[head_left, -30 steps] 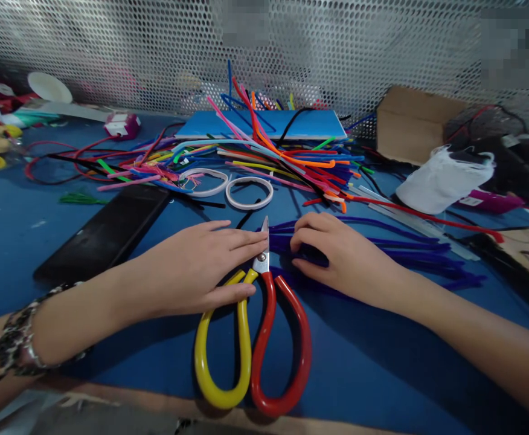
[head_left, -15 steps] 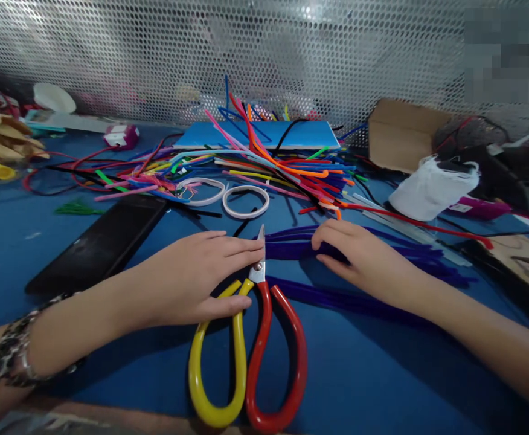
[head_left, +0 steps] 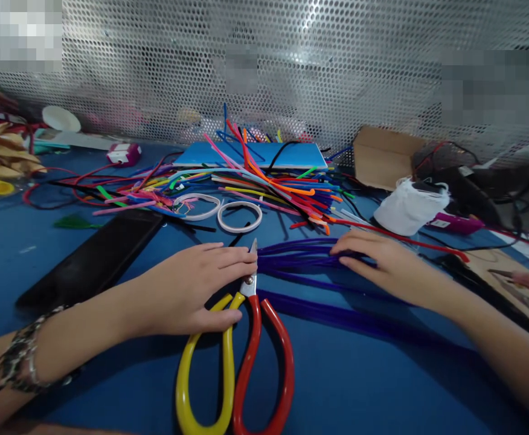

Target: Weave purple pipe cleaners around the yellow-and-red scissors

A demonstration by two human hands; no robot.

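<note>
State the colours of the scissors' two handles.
The scissors have one yellow handle and one red handle; best seen in the head view.

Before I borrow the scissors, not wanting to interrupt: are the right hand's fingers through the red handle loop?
No, the right hand is at the dark blue pipe cleaners, apart from the red handle loop.

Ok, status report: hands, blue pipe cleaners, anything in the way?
Left hand spread over the scissors. Right hand at the dark-blue pipe cleaners, grip unclear. Pipe cleaners in loose strands. Scissors by their left ends, possibly in the way.
</note>
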